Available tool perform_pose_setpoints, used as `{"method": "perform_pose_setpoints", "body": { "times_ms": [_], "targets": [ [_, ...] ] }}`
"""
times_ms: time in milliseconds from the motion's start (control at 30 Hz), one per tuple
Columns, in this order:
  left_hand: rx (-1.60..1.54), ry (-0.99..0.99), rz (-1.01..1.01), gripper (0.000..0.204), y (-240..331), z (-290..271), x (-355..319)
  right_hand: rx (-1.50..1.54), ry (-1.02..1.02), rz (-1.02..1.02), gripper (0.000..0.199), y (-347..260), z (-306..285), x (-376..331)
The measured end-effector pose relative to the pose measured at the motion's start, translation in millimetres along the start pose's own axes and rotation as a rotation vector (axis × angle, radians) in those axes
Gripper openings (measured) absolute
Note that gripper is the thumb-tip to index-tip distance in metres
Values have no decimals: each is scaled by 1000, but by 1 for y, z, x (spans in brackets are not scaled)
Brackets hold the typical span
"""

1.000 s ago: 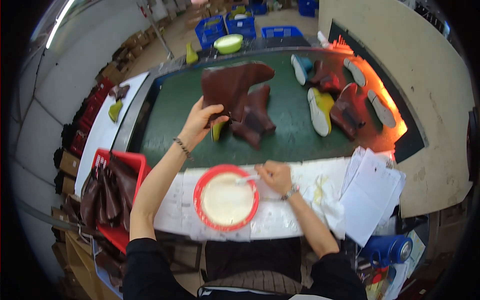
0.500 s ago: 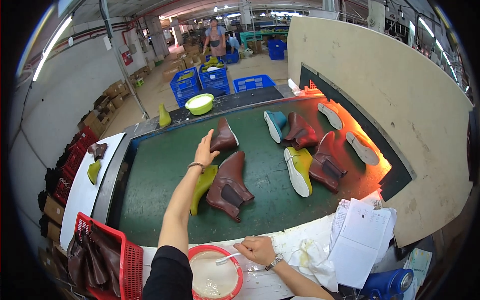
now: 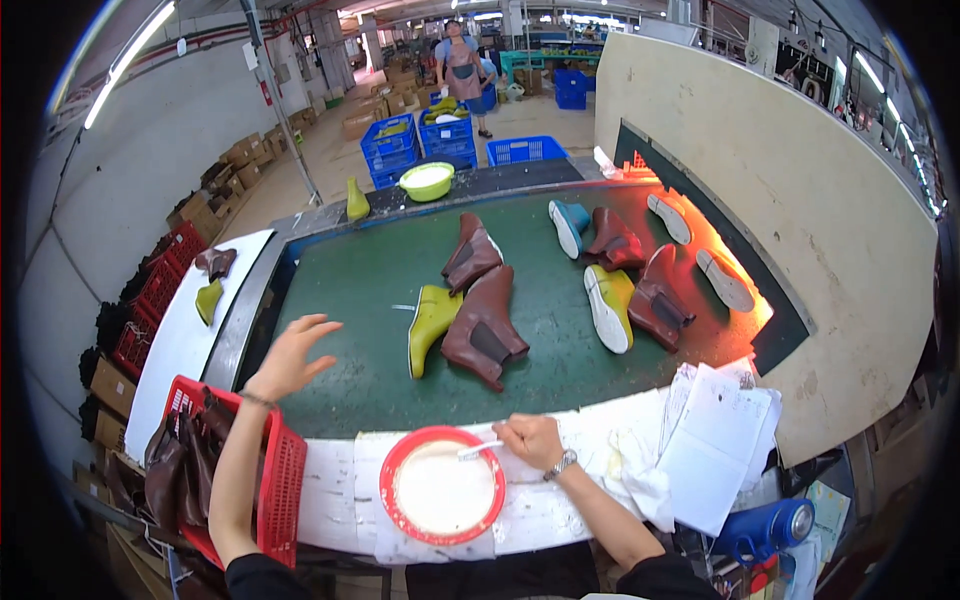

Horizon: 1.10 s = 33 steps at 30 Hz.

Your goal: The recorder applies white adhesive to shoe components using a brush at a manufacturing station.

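Note:
My left hand [image 3: 295, 358] is held with its fingers spread above the left side of the green belt [image 3: 350, 300], near the red basket [image 3: 285, 480], and holds nothing. In my right hand [image 3: 532, 440] is a white brush [image 3: 482, 449], its bristles over a red bowl [image 3: 388, 492] of white, milky liquid. On the belt's middle lie a brown ankle boot [image 3: 488, 325], a second brown boot [image 3: 472, 252] and a yellow-green shoe last [image 3: 432, 318] with a pale sole. Brown boot uppers [image 3: 185, 470] fill the basket.
At right, more brown boots [image 3: 660, 300], another yellow-green last [image 3: 612, 300], a teal one [image 3: 568, 225] and loose soles [image 3: 725, 280] lie near an orange-glowing opening. Papers [image 3: 715, 440], a white cloth [image 3: 635, 480] and a blue flask [image 3: 770, 525] are nearby. A green bowl [image 3: 427, 182] stands beyond.
My left hand has drawn back from the far brown boot, leftward and nearer me. The view has shifted. My right hand still holds the brush at the bowl.

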<state>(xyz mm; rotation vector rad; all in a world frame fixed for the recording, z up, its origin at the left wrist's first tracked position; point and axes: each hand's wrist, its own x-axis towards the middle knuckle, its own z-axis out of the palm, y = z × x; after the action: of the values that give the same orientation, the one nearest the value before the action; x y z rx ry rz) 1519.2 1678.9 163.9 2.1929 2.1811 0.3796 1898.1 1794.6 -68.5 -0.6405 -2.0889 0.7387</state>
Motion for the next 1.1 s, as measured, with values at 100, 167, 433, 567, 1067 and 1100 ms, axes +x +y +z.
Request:
{"method": "perform_pose_setpoints", "body": {
  "times_ms": [100, 167, 433, 567, 1067, 1100],
  "targets": [
    [12, 161, -125, 54, 0, -22, -84, -5, 35, 4, 45, -5, -9, 0],
    [125, 309, -275, 54, -27, -24, -151, 30, 39, -11, 45, -8, 0, 1],
    [2, 411, -629, 63, -101, 65, -304, -21, -11, 59, 53, -27, 11, -8],
    [-8, 398, -480, 66, -83, 72, -251, -174, 103, 124, 43, -10, 2, -33],
    [-452, 300, 434, 56, 85, 85, -17, -151, 416, 209, 30, -37, 16, -48],
    [-474, 297, 438, 56, 79, 83, -19, -158, 417, 210, 30, -38, 17, -46]
  ]
}}
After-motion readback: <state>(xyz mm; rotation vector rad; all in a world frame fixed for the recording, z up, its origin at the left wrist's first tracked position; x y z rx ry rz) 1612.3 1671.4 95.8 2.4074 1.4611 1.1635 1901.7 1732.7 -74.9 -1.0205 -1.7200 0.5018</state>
